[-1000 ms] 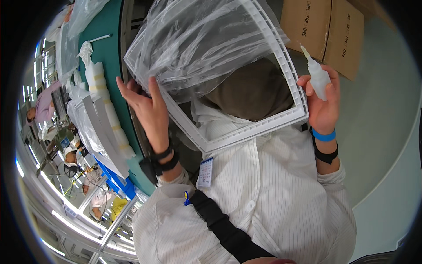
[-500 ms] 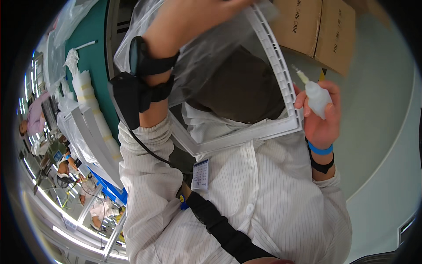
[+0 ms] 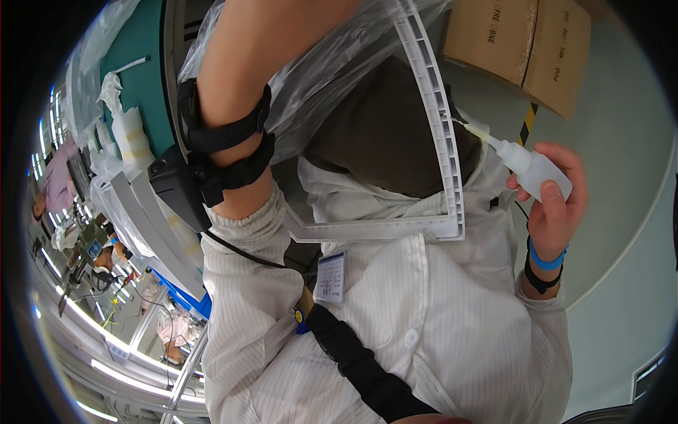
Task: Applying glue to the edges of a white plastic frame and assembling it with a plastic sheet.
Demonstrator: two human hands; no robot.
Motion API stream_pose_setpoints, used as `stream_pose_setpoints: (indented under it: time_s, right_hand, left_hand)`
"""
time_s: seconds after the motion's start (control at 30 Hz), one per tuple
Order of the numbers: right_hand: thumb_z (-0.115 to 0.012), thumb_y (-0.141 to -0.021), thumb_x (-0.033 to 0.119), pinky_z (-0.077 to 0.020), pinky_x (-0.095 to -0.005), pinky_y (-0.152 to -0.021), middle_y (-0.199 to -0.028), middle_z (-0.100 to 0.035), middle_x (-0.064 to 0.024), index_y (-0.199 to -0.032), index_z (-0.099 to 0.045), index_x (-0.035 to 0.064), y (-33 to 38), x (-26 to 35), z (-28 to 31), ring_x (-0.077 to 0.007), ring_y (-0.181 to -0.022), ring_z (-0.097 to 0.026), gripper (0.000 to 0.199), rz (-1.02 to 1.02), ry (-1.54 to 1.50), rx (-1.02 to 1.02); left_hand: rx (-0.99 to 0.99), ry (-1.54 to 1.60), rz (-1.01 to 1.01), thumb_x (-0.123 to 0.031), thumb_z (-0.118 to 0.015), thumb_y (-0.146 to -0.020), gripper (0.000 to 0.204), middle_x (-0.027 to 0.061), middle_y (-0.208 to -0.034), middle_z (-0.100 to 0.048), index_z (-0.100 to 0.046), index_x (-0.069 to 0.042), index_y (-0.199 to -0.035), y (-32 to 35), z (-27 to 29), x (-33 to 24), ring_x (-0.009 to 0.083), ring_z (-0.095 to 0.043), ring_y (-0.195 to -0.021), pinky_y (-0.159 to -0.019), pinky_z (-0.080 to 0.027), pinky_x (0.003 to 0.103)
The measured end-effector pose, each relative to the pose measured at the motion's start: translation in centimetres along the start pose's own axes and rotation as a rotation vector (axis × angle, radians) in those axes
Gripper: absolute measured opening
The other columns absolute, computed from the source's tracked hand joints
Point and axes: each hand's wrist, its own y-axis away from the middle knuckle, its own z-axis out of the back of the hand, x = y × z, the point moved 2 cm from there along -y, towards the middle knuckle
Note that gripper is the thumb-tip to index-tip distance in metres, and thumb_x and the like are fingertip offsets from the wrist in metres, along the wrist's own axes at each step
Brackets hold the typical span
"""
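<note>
1. Head view: a small white squeeze bottle (image 3: pixel 533 172) is gripped in the right hand (image 3: pixel 554 201), its nozzle touching the right edge of a white rectangular frame (image 3: pixel 434 134) wrapped in clear plastic film (image 3: pixel 332 67).
2. The left hand is hidden beyond the top edge; only the strapped left forearm (image 3: pixel 236 113) is seen, so its grip cannot be told.
3. Cardboard boxes (image 3: pixel 522 46) are seen behind.
</note>
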Motion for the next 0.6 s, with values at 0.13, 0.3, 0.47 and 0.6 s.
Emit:
stream_pose_setpoints:
  time_s: [0.13, 0.3, 0.47, 0.6]
  right_hand:
    - [-0.053, -0.087, 0.016, -0.0473, -0.0255, -0.059, -0.089, -0.059, -0.0121, -0.115, -0.052, -0.0046, -0.2, 0.1, 0.1, -0.0163, -0.071, -0.061, 0.034, 0.002, 0.015, 0.014]
    - [-0.059, -0.082, 0.011, -0.046, -0.0236, -0.063, -0.089, -0.061, -0.0103, -0.111, -0.056, -0.0044, 0.0, 1.6, -0.4, -0.0133, -0.071, -0.059, 0.033, 0.051, 0.274, -0.06]
    - [-0.063, -0.077, 0.008, -0.0457, -0.022, -0.065, -0.091, -0.064, -0.0108, -0.107, -0.06, -0.0038, -0.3, 3.4, -0.5, -0.0127, -0.072, -0.059, 0.032, 0.116, 0.486, -0.026]
    - [-0.065, -0.073, 0.006, -0.046, -0.0222, -0.06, -0.086, -0.066, -0.0106, -0.103, -0.062, -0.0034, -0.7, 4.6, -1.2, -0.0123, -0.068, -0.06, 0.031, 0.171, 0.605, 0.014]
  left_hand:
    - [0.016, 0.086, 0.07, -0.015, -0.062, -0.086, 0.018, 0.0155, -0.08, -0.064, -0.062, 0.003, -0.091, -0.1, -0.6, 0.2, 0.0272, -0.063, -0.072, -0.066, -0.048, 0.031]
    - [0.024, 0.003, 0.065, -0.015, -0.063, -0.086, 0.019, 0.0155, -0.079, -0.064, -0.063, 0.002, -0.091, -0.1, -0.1, -0.3, 0.0269, -0.063, -0.071, -0.065, -0.048, 0.031]
    - [0.031, -0.042, 0.05, -0.016, -0.063, -0.086, 0.018, 0.0153, -0.078, -0.064, -0.063, 0.002, -0.09, -0.1, -0.3, -0.4, 0.0261, -0.063, -0.07, -0.065, -0.048, 0.031]
    - [0.068, 0.054, 0.063, -0.016, -0.063, -0.086, 0.019, 0.015, -0.078, -0.064, -0.063, 0.002, -0.091, 0.0, 0.0, -0.9, 0.0257, -0.062, -0.068, -0.063, -0.048, 0.03]
